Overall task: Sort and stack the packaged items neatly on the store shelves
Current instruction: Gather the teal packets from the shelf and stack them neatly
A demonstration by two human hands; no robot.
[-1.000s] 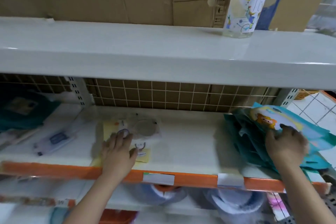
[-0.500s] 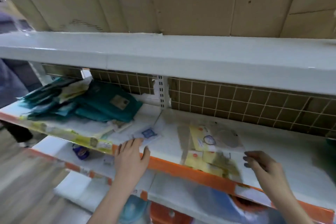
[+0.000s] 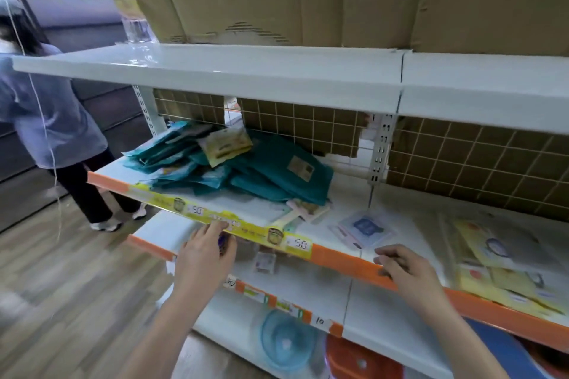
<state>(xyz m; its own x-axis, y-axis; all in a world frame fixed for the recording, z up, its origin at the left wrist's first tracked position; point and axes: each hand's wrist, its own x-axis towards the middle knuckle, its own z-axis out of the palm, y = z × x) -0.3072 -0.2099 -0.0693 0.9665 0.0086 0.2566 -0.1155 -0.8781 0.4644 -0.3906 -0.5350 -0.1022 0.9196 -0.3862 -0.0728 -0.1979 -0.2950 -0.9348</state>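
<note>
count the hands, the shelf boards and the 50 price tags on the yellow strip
hands: 2, the left hand and the right hand
shelf boards: 3, top, middle and bottom
50 price tags: 2, one and another
total: 7

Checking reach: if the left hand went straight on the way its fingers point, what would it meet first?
Probably the yellow price strip on the shelf edge; the left hand's fingertips already seem to touch it, though depth is unclear.

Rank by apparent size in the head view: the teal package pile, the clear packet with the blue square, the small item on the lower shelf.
1. teal package pile, clearly largest.
2. clear packet with the blue square.
3. small item on the lower shelf, smallest, though blurred.
</note>
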